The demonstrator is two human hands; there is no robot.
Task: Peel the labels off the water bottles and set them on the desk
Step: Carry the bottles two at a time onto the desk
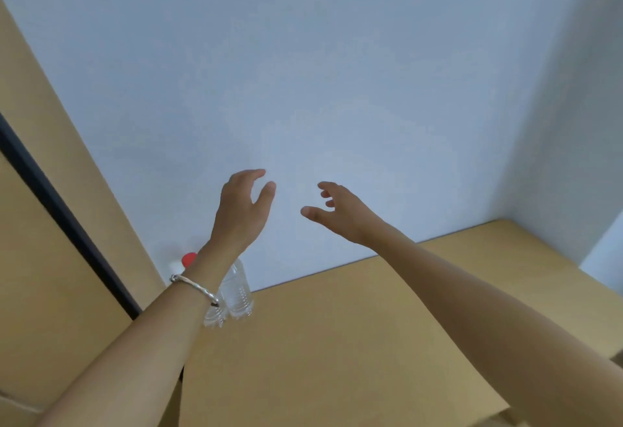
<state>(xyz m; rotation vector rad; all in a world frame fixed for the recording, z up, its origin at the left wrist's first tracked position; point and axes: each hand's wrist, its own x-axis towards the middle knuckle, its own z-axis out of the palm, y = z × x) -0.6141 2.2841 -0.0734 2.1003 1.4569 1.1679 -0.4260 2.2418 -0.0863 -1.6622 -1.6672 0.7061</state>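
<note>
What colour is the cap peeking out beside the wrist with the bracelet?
Red. The cap shows in the head view, the only one.

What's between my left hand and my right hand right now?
Nothing. In the head view the gap between the left hand and the right hand is bare, with only the white wall behind it.

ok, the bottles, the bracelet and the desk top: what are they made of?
Bottles: clear thin plastic, glossy; ribbed walls you can see through.
Bracelet: probably silver-toned metal, polished; it shows bright glints.
Desk: tan, matte; wood or laminate, no grain shows, so I cannot tell which.
</note>
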